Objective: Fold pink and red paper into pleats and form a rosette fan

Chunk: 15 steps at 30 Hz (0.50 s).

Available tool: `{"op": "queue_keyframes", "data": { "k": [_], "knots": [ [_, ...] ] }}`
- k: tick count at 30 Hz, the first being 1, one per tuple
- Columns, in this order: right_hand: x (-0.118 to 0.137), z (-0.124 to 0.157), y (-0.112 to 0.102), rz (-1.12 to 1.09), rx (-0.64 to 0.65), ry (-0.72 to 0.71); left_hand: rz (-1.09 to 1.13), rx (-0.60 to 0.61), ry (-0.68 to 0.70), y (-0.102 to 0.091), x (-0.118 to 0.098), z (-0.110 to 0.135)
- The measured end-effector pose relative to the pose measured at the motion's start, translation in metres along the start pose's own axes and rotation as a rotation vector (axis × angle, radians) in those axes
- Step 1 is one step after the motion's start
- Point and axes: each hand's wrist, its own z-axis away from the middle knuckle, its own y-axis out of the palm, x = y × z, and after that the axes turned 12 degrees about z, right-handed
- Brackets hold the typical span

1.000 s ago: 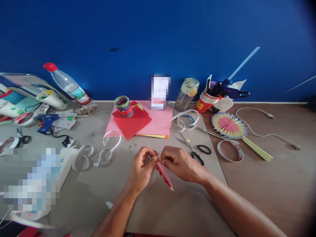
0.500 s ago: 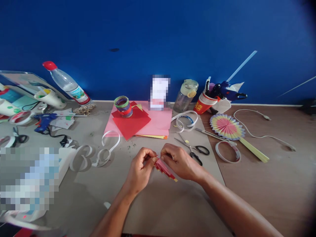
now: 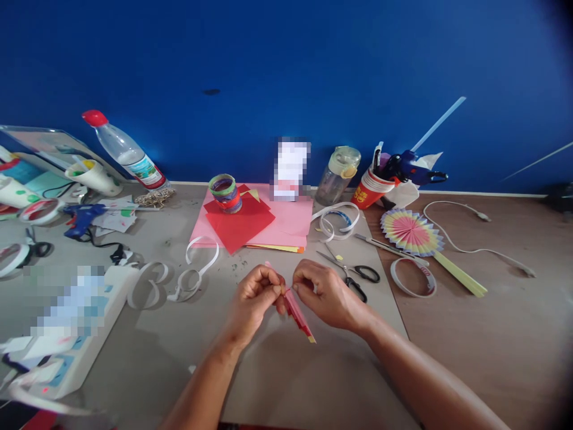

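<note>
Both hands meet over the grey board (image 3: 277,370) in the middle of the table. My left hand (image 3: 254,298) and my right hand (image 3: 323,294) each pinch the upper end of a narrow pleated strip of red and pink paper (image 3: 298,315). The strip slants down to the right, and its free end shows a yellow edge. Scissors with black handles (image 3: 353,275) lie just right of my right hand. A stack of pink and red paper sheets (image 3: 268,224) lies behind the hands, with a striped tape roll (image 3: 225,192) standing on it.
White paper-strip loops (image 3: 199,263) lie left of the hands, with a white power strip (image 3: 85,322) further left. A pleated paper fan (image 3: 414,232), a white ring (image 3: 412,276), a red cup of tools (image 3: 373,185), a jar (image 3: 338,174), a water bottle (image 3: 125,152) and a cable (image 3: 474,245) surround them.
The free end of the pleated strip swung up towards the right, then back down to a steeper slant. Both hands kept their pinch and stayed in place.
</note>
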Motion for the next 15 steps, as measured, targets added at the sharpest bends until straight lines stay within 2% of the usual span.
{"op": "queue_keyframes", "data": {
  "k": [5,10,15],
  "knots": [
    [0.004,0.003,0.004,-0.057,0.027,0.011,-0.307,0.017,0.057,0.000,0.005,0.002],
    [0.009,0.003,0.006,-0.142,0.034,0.159,-0.577,0.017,0.206,0.003,0.003,0.003],
    [0.011,0.002,0.004,-0.177,0.009,0.258,-0.711,0.014,0.312,0.004,0.004,0.003]
  ]
}}
